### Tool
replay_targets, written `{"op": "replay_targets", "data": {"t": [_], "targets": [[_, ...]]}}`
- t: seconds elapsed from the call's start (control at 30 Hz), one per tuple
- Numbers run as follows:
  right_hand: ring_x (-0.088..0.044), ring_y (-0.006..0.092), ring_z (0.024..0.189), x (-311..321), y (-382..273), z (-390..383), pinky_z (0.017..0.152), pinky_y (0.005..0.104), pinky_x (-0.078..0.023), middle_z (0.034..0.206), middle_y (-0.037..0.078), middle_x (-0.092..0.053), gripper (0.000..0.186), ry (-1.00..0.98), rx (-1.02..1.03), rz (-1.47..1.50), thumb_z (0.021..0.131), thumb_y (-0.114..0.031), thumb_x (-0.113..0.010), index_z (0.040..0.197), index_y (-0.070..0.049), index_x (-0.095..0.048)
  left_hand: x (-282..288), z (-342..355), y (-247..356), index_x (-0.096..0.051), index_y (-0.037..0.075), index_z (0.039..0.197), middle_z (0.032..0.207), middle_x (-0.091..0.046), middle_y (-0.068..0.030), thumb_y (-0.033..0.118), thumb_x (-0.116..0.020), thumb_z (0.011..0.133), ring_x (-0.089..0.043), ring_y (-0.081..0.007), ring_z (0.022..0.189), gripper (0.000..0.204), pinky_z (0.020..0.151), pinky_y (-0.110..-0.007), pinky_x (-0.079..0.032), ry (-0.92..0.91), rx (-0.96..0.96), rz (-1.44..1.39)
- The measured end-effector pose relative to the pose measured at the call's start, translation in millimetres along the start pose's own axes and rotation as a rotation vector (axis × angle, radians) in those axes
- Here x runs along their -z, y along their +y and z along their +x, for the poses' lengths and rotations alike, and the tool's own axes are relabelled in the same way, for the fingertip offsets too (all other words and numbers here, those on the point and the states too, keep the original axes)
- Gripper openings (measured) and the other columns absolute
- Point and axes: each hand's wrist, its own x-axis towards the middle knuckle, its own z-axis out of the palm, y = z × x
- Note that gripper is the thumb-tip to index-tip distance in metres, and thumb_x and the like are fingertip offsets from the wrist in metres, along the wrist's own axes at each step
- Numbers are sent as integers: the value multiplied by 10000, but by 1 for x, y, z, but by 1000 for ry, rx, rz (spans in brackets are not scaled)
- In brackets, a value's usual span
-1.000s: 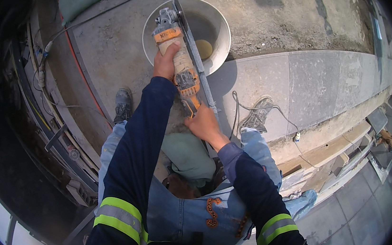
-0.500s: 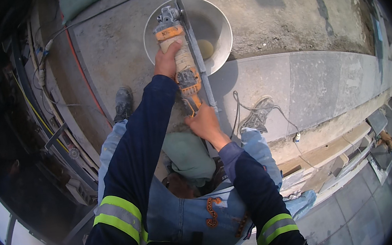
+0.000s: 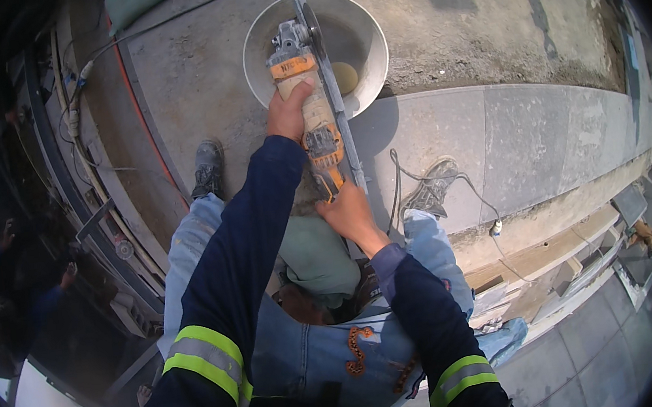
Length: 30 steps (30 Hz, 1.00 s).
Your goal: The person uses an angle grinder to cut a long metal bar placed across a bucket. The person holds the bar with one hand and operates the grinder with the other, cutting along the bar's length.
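I hold an orange and grey angle grinder (image 3: 323, 136), its body wrapped in pale tape and its head pointing away from me. My left hand (image 3: 289, 112) is closed around the taped body just behind the head. Farther back, my right hand (image 3: 351, 213) grips the rear handle. The cutting disc (image 3: 312, 26) stands on edge at the far right side of the head. Along the tool's right side runs a narrow grey strip (image 3: 345, 134), its far end beside the disc and above a white bucket (image 3: 378, 79). Whether the disc touches the strip or spins, I cannot tell.
A round yellowish thing (image 3: 344, 77) lies inside the bucket. Large grey slabs (image 3: 526, 139) extend to the right. A black cable (image 3: 458, 178) loops by my right boot (image 3: 433, 190). An orange line (image 3: 137, 108) runs at left. Another person (image 3: 9, 292) is in the dark left area.
The grinder and both hands have shifted slightly toward me and to the right. More of the strip's far end now shows beside the disc. The other person at left shows more clearly.
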Motion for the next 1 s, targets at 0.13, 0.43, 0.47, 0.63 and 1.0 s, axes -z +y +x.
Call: {"op": "replay_targets", "data": {"t": [0.13, 0.43, 0.47, 0.63, 1.0], "targets": [[-667, 503, 968, 2, 4, -6, 854, 497, -549, 965, 354, -687, 502, -11, 3, 7, 775, -120, -746, 1174, 119, -556, -2, -8, -2, -573, -17, 1246, 971, -672, -121, 292, -713, 910, -699, -227, 782, 477, 667, -362, -588, 15, 7, 12], [-670, 499, 967, -2, 14, -17, 845, 502, -553, 956, 349, -690, 519, -10, 12, -6, 782, -134, -767, 1182, 115, -551, 2, -17, -13, -588, -22, 1228, 972, -675, -121, 284, -717, 906, -697, -229, 773, 462, 677, -367, -585, 22, -4, 38], [-670, 499, 966, -3, 15, -17, 843, 503, -554, 954, 349, -690, 519, -9, 12, -4, 782, -138, -769, 1181, 114, -552, 4, -17, -14, -590, -23, 1226, 976, -675, -122, 283, -717, 906, -698, -229, 777, 461, 680, -367, -585, 21, -11, 46], [-666, 503, 965, -3, 18, -22, 839, 506, -556, 952, 351, -687, 513, -3, 0, -3, 784, -147, -773, 1174, 106, -558, 2, -25, -15, -607, -27, 1236, 1032, -688, -104, 236, -722, 906, -692, -196, 840, 437, 748, -330, -564, 13, 14, -6], [-683, 472, 990, -5, 24, -33, 845, 473, -550, 996, 315, -704, 551, -2, -42, -19, 760, -157, -781, 1220, 76, -587, 6, -35, -20, -604, -32, 1241, 1046, -692, -102, 210, -718, 905, -689, -187, 864, 429, 767, -320, -559, 5, 68, -21]]}}
